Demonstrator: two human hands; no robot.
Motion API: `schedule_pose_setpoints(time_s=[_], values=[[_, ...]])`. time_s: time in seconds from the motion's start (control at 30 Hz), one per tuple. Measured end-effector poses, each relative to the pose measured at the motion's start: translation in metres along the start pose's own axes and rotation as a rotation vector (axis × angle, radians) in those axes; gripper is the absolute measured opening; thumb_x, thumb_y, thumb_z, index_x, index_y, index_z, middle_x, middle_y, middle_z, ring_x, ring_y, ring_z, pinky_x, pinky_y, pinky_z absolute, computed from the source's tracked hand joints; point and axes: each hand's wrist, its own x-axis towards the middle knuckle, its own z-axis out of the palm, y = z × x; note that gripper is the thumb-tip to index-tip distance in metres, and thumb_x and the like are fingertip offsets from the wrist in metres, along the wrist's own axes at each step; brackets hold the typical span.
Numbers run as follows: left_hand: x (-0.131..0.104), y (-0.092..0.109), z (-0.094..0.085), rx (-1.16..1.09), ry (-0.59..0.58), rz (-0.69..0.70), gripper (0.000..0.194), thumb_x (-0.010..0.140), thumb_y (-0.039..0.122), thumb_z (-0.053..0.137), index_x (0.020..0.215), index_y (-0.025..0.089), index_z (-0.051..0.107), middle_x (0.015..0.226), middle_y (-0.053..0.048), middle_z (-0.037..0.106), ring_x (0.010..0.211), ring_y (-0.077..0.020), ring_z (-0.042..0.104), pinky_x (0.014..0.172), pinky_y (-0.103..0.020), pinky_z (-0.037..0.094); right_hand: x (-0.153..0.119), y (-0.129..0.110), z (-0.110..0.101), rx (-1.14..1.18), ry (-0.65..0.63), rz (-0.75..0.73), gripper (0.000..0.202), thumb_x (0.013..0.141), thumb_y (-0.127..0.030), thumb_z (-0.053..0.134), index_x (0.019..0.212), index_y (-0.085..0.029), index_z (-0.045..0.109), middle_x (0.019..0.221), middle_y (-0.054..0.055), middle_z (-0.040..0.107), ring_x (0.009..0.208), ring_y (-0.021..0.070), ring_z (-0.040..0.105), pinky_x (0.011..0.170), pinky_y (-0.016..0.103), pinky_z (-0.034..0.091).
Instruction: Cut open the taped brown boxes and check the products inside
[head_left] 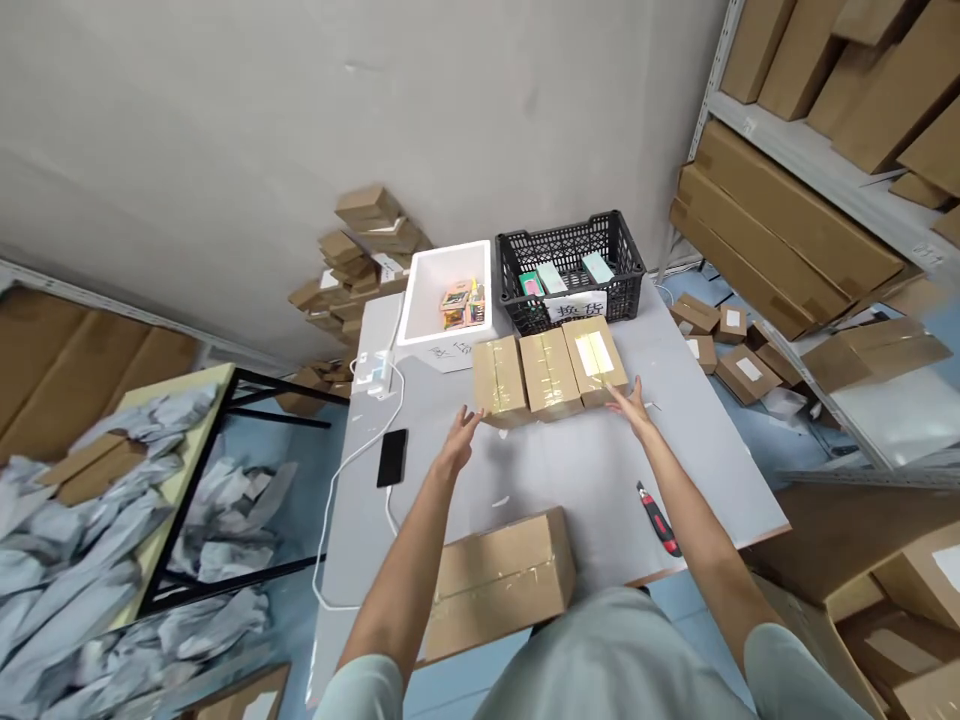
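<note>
Three taped cardboard boxes stand side by side on the grey table (600,500): a left box (499,378), a middle box (550,370) and a right box (594,358) with a white label. My left hand (460,440) is at the near left corner of the left box, fingers apart. Near the front right corner of the right box is my right hand (631,408), its fingers spread. Whether the fingertips touch the boxes is hard to tell. A larger taped box (499,580) lies at the table's near edge, beside my left forearm.
Behind the boxes are a white foam box (424,300) with small packets and a black crate (626,265). A phone (392,458), white cable and power strip (373,374) lie left. A red utility knife (660,520) lies right. Shelves of boxes (817,145) stand right.
</note>
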Motion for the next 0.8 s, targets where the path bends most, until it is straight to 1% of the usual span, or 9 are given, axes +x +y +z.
schedule_pose_setpoints(time_s=[0.07, 0.13, 0.17, 0.3, 0.37, 0.43, 0.57, 0.7, 0.8], values=[[0.017, 0.011, 0.01, 0.019, -0.015, -0.036, 0.103, 0.086, 0.081, 0.084, 0.172, 0.034, 0.052, 0.177, -0.025, 0.055, 0.171, -0.0426, 0.046, 0.137, -0.066, 0.032, 0.025, 0.004, 0.004, 0.064, -0.011, 0.192, 0.112, 0.105, -0.064, 0.072, 0.188, -0.014, 0.015, 0.166, 0.033, 0.064, 0.095, 0.0314, 0.09, 0.103, 0.055, 0.071], [0.025, 0.016, 0.018, 0.044, -0.034, -0.063, 0.092, 0.088, 0.08, 0.083, 0.164, 0.035, 0.059, 0.174, -0.021, 0.061, 0.168, -0.0411, 0.05, 0.138, -0.067, 0.03, 0.039, 0.012, 0.007, 0.149, -0.019, 0.34, 0.106, 0.103, -0.063, 0.076, 0.185, -0.018, 0.025, 0.159, 0.028, 0.071, 0.081, 0.026, 0.088, 0.096, 0.05, 0.074], [0.027, 0.016, 0.022, 0.059, -0.045, -0.071, 0.086, 0.09, 0.08, 0.08, 0.161, 0.036, 0.061, 0.173, -0.019, 0.062, 0.167, -0.0395, 0.051, 0.139, -0.067, 0.028, 0.043, 0.015, 0.009, 0.185, -0.021, 0.37, 0.102, 0.102, -0.062, 0.078, 0.182, -0.021, 0.031, 0.156, 0.025, 0.074, 0.077, 0.0233, 0.087, 0.092, 0.047, 0.076], [0.019, 0.017, 0.031, 0.109, -0.097, -0.091, 0.072, 0.097, 0.08, 0.07, 0.154, 0.036, 0.063, 0.177, -0.013, 0.059, 0.172, -0.0364, 0.044, 0.142, -0.067, 0.022, 0.044, 0.03, 0.004, 0.258, -0.006, 0.343, 0.087, 0.098, -0.059, 0.085, 0.171, -0.027, 0.048, 0.15, 0.016, 0.078, 0.066, 0.0149, 0.082, 0.073, 0.031, 0.075], [0.014, 0.02, 0.038, 0.119, -0.134, -0.095, 0.071, 0.097, 0.077, 0.071, 0.154, 0.037, 0.063, 0.179, -0.013, 0.056, 0.173, -0.0379, 0.042, 0.141, -0.069, 0.021, 0.045, 0.035, -0.008, 0.281, 0.027, 0.338, 0.084, 0.098, -0.057, 0.085, 0.168, -0.028, 0.049, 0.145, 0.013, 0.081, 0.065, 0.0133, 0.081, 0.067, 0.026, 0.073], [0.013, 0.025, 0.05, 0.12, -0.174, -0.085, 0.073, 0.095, 0.075, 0.074, 0.155, 0.037, 0.063, 0.178, -0.015, 0.057, 0.172, -0.0397, 0.044, 0.14, -0.072, 0.022, 0.051, 0.039, -0.026, 0.299, 0.068, 0.348, 0.087, 0.098, -0.057, 0.085, 0.17, -0.027, 0.046, 0.134, 0.011, 0.085, 0.066, 0.0152, 0.081, 0.063, 0.026, 0.072], [0.019, 0.039, 0.088, 0.126, -0.233, -0.036, 0.082, 0.088, 0.073, 0.083, 0.158, 0.035, 0.064, 0.164, -0.019, 0.069, 0.162, -0.0415, 0.057, 0.135, -0.072, 0.035, 0.072, 0.041, -0.072, 0.275, 0.144, 0.354, 0.092, 0.096, -0.061, 0.084, 0.172, -0.024, 0.045, 0.119, 0.01, 0.087, 0.068, 0.0205, 0.082, 0.063, 0.031, 0.071], [0.028, 0.054, 0.123, 0.159, -0.222, 0.032, 0.084, 0.09, 0.071, 0.083, 0.158, 0.026, 0.066, 0.146, -0.022, 0.079, 0.144, -0.0407, 0.071, 0.128, -0.065, 0.048, 0.092, 0.035, -0.106, 0.115, 0.159, 0.299, 0.089, 0.095, -0.068, 0.081, 0.167, -0.023, 0.054, 0.127, 0.013, 0.085, 0.072, 0.0214, 0.081, 0.067, 0.033, 0.07], [0.025, 0.059, 0.138, 0.203, -0.146, 0.108, 0.085, 0.095, 0.069, 0.077, 0.161, 0.016, 0.064, 0.148, -0.025, 0.078, 0.149, -0.0426, 0.068, 0.13, -0.059, 0.048, 0.088, 0.035, -0.113, 0.01, 0.192, 0.284, 0.096, 0.094, -0.07, 0.078, 0.169, -0.017, 0.05, 0.142, 0.02, 0.078, 0.09, 0.0247, 0.082, 0.075, 0.035, 0.07]])
